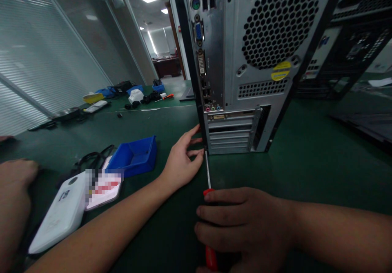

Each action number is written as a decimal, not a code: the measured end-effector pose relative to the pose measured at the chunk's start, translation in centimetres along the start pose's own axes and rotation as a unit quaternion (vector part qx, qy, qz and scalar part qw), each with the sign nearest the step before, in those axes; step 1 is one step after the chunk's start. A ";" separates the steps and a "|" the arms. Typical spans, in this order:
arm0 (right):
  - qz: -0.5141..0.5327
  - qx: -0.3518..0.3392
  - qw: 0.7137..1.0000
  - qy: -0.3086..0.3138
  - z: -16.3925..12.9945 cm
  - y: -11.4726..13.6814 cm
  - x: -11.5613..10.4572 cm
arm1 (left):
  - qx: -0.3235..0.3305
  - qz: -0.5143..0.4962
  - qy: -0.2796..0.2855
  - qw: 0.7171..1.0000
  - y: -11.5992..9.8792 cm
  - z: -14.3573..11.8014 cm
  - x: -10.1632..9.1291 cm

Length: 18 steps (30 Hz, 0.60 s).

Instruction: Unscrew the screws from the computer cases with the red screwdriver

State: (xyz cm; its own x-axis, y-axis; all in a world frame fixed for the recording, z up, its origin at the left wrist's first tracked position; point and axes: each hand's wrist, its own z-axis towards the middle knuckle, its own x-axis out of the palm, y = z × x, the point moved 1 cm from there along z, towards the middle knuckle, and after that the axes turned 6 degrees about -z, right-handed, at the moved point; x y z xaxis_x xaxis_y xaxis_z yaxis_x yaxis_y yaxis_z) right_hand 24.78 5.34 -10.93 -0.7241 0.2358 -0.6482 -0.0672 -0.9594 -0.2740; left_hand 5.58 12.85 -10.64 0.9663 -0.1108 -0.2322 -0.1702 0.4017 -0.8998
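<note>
A grey metal computer case (231, 77) stands upright on the green table, its back panel facing me. My left hand (183, 158) is at the lower left corner of the case. Its upper fingers touch the side edge, while thumb and a fingertip come together beside the corner; anything pinched there is too small to make out. In my right hand (245, 224) is a screwdriver (210, 256) with a red handle, fingers wrapped round it. Its thin shaft points away from me, the tip at the case's lower left corner.
Left of my hand lie a blue plastic tray (133, 158), a white device (61, 214) and a dark cable (94, 158). Another person's hand (15, 183) shows at the left edge. An orange-handled screwdriver (168, 96) is farther back; a dark open case frame (333, 73) stands behind right.
</note>
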 end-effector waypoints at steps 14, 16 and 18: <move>0.002 0.026 1.000 -0.011 0.2 0.1 0.3 | 0.007 0.006 0.002 1.000 -0.1 0.1 -0.1; -0.002 0.034 0.999 -0.010 0.2 0.2 0.2 | 0.010 0.006 0.003 1.000 0.1 0.1 -0.1; -0.003 0.043 0.999 -0.019 0.3 0.2 0.1 | 0.010 0.007 0.002 1.000 0.2 0.1 -0.1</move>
State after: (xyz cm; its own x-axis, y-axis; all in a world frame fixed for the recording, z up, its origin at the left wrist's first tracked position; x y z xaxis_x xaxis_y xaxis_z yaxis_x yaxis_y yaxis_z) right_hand 24.54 5.10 -10.83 -0.7487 0.2371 -0.6191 -0.1285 -0.9680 -0.2153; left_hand 5.51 13.09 -10.79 0.9632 -0.1082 -0.2459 -0.1796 0.4214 -0.8889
